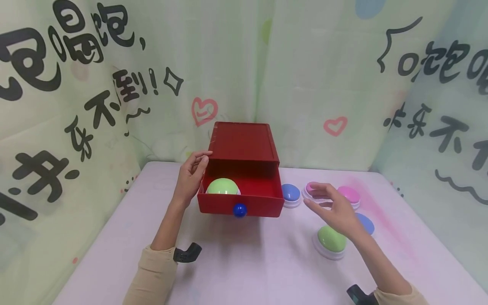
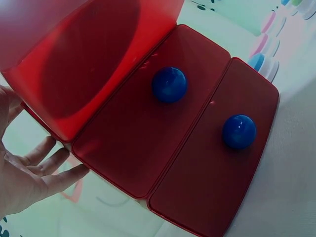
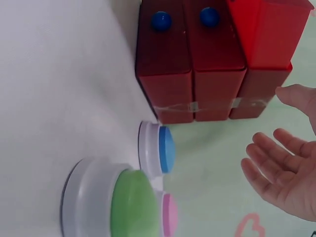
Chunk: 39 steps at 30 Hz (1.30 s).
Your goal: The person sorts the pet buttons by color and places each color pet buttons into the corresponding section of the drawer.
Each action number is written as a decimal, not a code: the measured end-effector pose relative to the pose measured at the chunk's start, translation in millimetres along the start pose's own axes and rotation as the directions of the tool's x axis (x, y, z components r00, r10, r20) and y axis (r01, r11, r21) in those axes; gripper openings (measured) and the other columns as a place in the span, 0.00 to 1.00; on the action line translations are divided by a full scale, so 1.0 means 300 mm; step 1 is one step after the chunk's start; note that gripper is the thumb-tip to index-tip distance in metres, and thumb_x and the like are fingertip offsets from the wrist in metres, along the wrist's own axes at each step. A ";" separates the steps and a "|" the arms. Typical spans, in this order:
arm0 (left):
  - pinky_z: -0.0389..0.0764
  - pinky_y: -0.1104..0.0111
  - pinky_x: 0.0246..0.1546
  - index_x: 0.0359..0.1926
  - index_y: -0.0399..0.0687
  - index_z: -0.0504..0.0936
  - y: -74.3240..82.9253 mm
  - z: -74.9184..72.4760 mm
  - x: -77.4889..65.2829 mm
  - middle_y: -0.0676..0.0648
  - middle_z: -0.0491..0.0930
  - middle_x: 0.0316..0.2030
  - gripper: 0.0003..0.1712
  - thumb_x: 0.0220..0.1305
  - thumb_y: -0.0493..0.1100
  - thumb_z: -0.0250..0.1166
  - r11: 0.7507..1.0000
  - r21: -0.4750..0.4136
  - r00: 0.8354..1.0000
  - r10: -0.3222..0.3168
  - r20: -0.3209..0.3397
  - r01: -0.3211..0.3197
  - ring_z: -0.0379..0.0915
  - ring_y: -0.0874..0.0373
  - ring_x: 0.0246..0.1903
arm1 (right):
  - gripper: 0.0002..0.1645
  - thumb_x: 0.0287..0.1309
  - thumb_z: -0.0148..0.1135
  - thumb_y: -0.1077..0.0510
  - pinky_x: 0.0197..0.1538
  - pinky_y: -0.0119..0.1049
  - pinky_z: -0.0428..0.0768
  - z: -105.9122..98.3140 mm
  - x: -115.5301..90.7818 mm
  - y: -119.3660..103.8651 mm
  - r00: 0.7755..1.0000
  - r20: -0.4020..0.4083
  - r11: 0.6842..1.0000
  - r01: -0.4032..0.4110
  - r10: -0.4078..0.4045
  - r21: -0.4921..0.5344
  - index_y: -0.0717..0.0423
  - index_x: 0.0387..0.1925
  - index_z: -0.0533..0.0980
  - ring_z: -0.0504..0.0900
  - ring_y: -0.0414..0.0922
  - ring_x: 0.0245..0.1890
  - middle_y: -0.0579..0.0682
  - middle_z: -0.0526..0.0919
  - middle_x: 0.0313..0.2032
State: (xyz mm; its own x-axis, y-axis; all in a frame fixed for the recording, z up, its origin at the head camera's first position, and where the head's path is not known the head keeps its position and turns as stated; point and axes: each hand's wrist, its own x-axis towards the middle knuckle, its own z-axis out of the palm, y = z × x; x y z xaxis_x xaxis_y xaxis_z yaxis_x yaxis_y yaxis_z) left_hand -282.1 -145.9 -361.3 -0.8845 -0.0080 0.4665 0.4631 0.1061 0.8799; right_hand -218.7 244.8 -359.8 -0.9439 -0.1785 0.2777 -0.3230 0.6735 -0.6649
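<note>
A red drawer cabinet [image 1: 244,142] stands toward the table's back, its top drawer [image 1: 263,206] pulled out. Inside that drawer sits a green dome button [image 1: 222,186]; its lower part is hidden by the drawer front. My left hand [image 1: 189,178] rests with its fingers against the cabinet's left side, thumb near the drawer. Over the buttons at the right hovers my right hand [image 1: 337,212], fingers loosely bent, holding nothing. Beneath it lies another green dome button [image 1: 331,238] on a white base. In the left wrist view, two lower drawers [image 2: 148,123] with blue knobs are closed.
Right of the cabinet stand a blue button [image 1: 291,192], a pink button [image 1: 349,194], a second pink button [image 1: 310,186] and another blue button [image 1: 366,223], partly covered by the right hand or arm. Printed curtains [image 1: 297,84] hang behind the white table [image 1: 228,262].
</note>
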 end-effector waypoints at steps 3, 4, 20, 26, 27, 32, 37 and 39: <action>0.81 0.55 0.58 0.65 0.51 0.77 -0.001 -0.001 0.000 0.43 0.79 0.58 0.23 0.77 0.53 0.57 1.000 0.000 1.000 0.000 0.000 0.000 0.79 0.49 0.57 | 0.32 0.68 0.67 0.49 0.54 0.40 0.84 -0.013 -0.010 0.019 1.000 0.018 1.000 -0.019 0.019 0.007 0.57 0.67 0.70 0.82 0.57 0.58 0.59 0.82 0.58; 0.81 0.55 0.58 0.65 0.51 0.77 -0.003 -0.001 0.001 0.43 0.79 0.58 0.23 0.77 0.53 0.57 1.000 -0.001 1.000 -0.001 0.000 0.001 0.79 0.49 0.57 | 0.32 0.68 0.67 0.49 0.54 0.37 0.84 -0.016 -0.014 0.026 0.999 0.026 1.000 -0.025 0.024 0.010 0.57 0.67 0.70 0.82 0.57 0.58 0.59 0.82 0.58; 0.81 0.55 0.58 0.65 0.51 0.77 -0.003 -0.005 0.006 0.43 0.79 0.59 0.23 0.77 0.54 0.57 1.000 0.003 1.000 -0.002 0.002 0.002 0.79 0.48 0.58 | 0.31 0.69 0.66 0.47 0.55 0.41 0.83 -0.033 -0.050 0.126 0.989 0.127 0.992 -0.088 0.077 0.086 0.57 0.65 0.70 0.82 0.56 0.58 0.58 0.84 0.55; 0.81 0.52 0.58 0.65 0.50 0.77 -0.005 -0.005 0.005 0.41 0.79 0.58 0.22 0.77 0.51 0.56 1.000 0.000 1.000 -0.006 0.002 0.006 0.79 0.47 0.58 | 0.30 0.67 0.67 0.53 0.52 0.25 0.80 -0.027 -0.075 0.163 0.985 0.171 0.987 -0.052 0.025 0.153 0.61 0.64 0.70 0.83 0.51 0.56 0.64 0.81 0.58; 0.81 0.52 0.58 0.65 0.50 0.77 -0.005 -0.005 0.005 0.41 0.79 0.58 0.22 0.77 0.51 0.57 1.000 -0.001 1.000 -0.007 0.004 0.007 0.79 0.47 0.58 | 0.29 0.67 0.68 0.53 0.52 0.25 0.80 -0.026 -0.080 0.168 0.983 0.181 0.987 -0.046 0.017 0.157 0.61 0.63 0.71 0.83 0.54 0.56 0.64 0.81 0.58; 0.81 0.53 0.58 0.65 0.50 0.77 -0.001 -0.006 0.004 0.41 0.79 0.58 0.22 0.77 0.51 0.57 1.000 -0.006 1.000 -0.006 0.009 0.006 0.80 0.47 0.57 | 0.31 0.63 0.71 0.53 0.56 0.30 0.81 -0.028 -0.100 0.186 0.974 0.225 0.991 -0.015 -0.015 0.134 0.61 0.62 0.72 0.78 0.65 0.60 0.62 0.80 0.59; 0.81 0.51 0.58 0.65 0.49 0.77 0.004 -0.007 0.004 0.40 0.79 0.57 0.21 0.78 0.50 0.56 1.000 -0.006 1.000 -0.006 0.007 0.006 0.80 0.46 0.57 | 0.32 0.61 0.74 0.52 0.59 0.36 0.81 -0.032 -0.114 0.201 0.969 0.243 0.994 0.027 -0.052 0.104 0.57 0.63 0.74 0.80 0.52 0.60 0.57 0.81 0.59; 0.81 0.51 0.58 0.65 0.49 0.77 0.005 -0.008 0.004 0.40 0.79 0.57 0.21 0.78 0.50 0.56 1.000 -0.005 1.000 -0.006 0.007 0.006 0.80 0.46 0.57 | 0.32 0.60 0.74 0.53 0.60 0.35 0.80 -0.033 -0.118 0.210 0.967 0.243 0.993 0.053 -0.077 0.104 0.56 0.63 0.74 0.81 0.44 0.59 0.56 0.82 0.59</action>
State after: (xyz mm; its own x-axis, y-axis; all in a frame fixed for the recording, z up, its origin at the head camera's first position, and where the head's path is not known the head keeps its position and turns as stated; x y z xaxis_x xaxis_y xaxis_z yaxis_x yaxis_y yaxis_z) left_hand -282.4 -148.2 -359.1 -0.8878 -0.0018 0.4602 0.4576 0.1008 0.8834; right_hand -205.0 300.6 -404.5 -0.9046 -0.3987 0.1509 -0.3776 0.5851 -0.7177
